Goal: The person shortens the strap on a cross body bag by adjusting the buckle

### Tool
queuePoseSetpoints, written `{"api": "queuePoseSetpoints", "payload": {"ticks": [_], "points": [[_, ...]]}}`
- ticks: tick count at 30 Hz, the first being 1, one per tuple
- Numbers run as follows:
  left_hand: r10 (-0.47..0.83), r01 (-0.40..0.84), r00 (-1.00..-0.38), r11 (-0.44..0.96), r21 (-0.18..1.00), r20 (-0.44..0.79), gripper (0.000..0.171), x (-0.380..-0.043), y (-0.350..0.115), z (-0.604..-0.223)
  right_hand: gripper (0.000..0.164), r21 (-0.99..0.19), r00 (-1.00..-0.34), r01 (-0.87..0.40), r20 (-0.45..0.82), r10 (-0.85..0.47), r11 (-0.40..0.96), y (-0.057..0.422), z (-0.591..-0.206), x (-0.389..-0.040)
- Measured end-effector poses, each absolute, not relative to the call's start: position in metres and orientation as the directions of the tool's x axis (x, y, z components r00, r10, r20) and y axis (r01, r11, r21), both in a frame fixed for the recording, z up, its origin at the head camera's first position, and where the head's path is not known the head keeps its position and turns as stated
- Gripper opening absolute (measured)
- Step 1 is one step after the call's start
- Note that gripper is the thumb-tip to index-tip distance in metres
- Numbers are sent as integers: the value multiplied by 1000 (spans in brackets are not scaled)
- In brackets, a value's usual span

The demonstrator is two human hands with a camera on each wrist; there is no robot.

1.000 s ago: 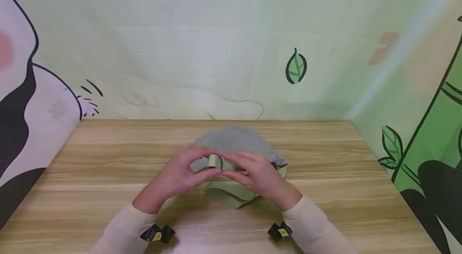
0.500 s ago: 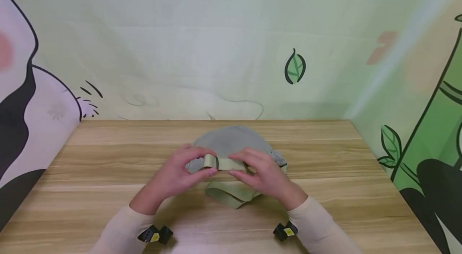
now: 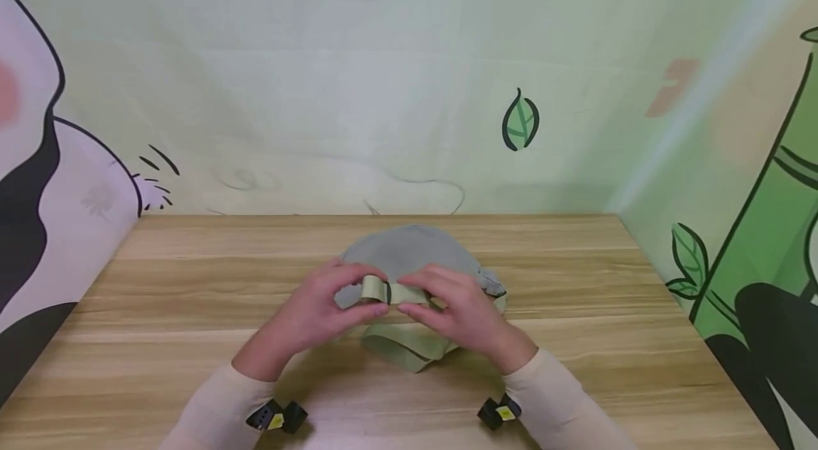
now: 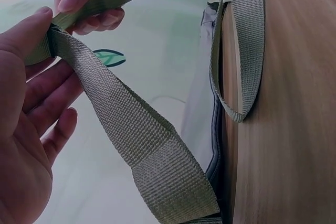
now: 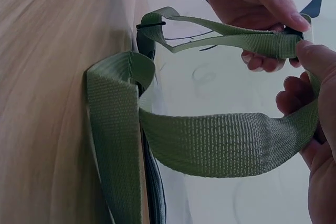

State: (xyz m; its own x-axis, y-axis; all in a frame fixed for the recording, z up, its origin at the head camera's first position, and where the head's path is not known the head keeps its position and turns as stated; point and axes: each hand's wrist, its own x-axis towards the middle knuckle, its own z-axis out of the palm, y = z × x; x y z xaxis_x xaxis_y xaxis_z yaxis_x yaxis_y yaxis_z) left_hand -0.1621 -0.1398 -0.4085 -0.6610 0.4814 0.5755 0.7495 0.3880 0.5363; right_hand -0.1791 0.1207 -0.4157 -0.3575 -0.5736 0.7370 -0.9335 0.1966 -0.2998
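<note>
A grey zippered bag (image 3: 415, 248) lies on the table behind both hands. Its green webbing strap (image 3: 409, 293) is raised in front, folded through a dark strap slider (image 3: 388, 292). My left hand (image 3: 313, 304) pinches the strap at the slider, thumb below and fingers above. Just to the right, my right hand (image 3: 463, 304) pinches the strap between thumb and fingertips. The left wrist view shows the strap (image 4: 126, 114) running down from the slider to the bag's edge. In the right wrist view, a length of strap (image 5: 210, 142) hangs from the right hand.
A loose loop of strap (image 3: 409, 347) rests on the wooden table (image 3: 192, 280) in front of the bag. Behind the table's far edge stands a printed cloth wall (image 3: 255, 81) with leaf drawings, and printed panels flank both sides.
My right hand slid right along the strap, away from the slider, then came back left near it. My left hand kept its pinch, shifting only slightly. The bag stayed in place.
</note>
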Motion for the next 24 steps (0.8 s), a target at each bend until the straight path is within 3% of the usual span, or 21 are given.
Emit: {"api": "queuePoseSetpoints", "payload": {"ticks": [9,15,20,24], "points": [[503,748,-658,349,565,560,33,-163,-138,-410,34,-310,-343,-937,744,-573,159,113,-413,-179],[501,744,-661,346,571,559,31,-162,-140,-411,38,-344,-370,-925,726,-580,160,112,-413,-178],[473,717,-691,358,598,547,31,-161,-144,-409,37,-431,-463,-879,675,-574,202,119,-417,-177],[466,722,-688,360,591,556,33,-161,-147,-409,35,-571,-563,-800,611,-556,183,125,-419,-176]]}}
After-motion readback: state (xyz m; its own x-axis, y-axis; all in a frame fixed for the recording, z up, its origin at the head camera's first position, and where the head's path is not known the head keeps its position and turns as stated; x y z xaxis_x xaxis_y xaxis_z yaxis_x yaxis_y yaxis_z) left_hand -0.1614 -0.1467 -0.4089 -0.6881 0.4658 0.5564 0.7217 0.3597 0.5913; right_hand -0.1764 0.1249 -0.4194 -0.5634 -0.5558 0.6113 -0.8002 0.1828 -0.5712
